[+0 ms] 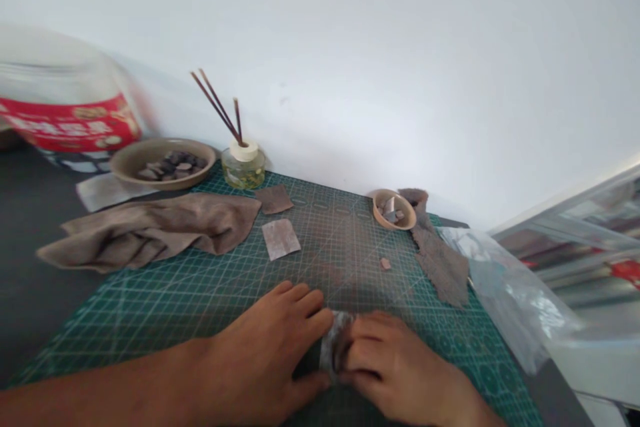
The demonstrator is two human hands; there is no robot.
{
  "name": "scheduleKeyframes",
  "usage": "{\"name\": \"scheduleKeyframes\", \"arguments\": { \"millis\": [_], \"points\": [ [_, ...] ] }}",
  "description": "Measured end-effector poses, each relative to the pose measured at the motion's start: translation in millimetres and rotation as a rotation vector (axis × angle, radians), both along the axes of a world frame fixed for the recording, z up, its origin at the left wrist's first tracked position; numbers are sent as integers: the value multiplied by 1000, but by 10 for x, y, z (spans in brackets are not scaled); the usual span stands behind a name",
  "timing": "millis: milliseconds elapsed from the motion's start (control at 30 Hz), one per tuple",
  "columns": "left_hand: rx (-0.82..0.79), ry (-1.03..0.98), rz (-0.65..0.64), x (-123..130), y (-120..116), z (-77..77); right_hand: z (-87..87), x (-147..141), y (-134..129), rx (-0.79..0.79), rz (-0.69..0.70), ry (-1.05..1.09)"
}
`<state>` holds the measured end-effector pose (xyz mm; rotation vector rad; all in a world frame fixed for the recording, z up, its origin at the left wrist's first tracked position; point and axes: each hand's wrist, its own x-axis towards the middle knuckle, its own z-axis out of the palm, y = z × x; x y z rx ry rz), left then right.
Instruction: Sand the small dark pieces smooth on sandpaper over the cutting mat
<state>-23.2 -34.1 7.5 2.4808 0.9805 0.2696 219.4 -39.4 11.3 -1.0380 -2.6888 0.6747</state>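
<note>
My left hand (265, 353) and my right hand (387, 363) meet low on the green cutting mat (200, 303). Between them, both hands grip a small crumpled piece of silvery-grey sheet (334, 343), and my fingers hide much of it. A square of speckled sandpaper (281, 239) lies flat above my hands. A darker brown square (273, 199) lies beyond it. A tiny sandpaper scrap (385, 263) sits to the right.
A crumpled brown cloth (150, 230) covers the mat's left side, and a rough brown strip (440, 263) lies at the right. Behind stand a small bowl of fragments (394, 210), a wider bowl of dark pieces (163, 163), and a reed diffuser (243, 167). A plastic bag (510, 287) overlaps the right edge.
</note>
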Motion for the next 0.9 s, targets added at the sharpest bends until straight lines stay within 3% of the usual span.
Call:
{"name": "scheduleKeyframes", "arguments": {
  "millis": [133, 200, 300, 367, 433, 500, 633, 900],
  "points": [
    [1, 5, 8, -2, 2, 1, 26, -2, 49, 35, -165, 46],
    [3, 9, 6, -2, 3, 1, 43, 21, 49, -37, -122, 64],
    [12, 2, 6, -1, 0, -14, 23, 4, -7, -80, 51, 41],
    [24, -3, 8, -1, 0, -31, 5, -25, -22, -20, 18, 19],
    [40, -2, 3, -3, 4, -47, 13, -26, 6, 18, -102, 22],
    [54, 2, -8, -5, 15, -58, 46, 9, 48, -24, -148, 44],
    [60, 0, -18, -5, 34, -56, 77, 61, 41, -91, -6, 38],
    [136, 31, -24, 5, 23, -42, -92, 29, 59, -39, -6, 127]
  ]
}}
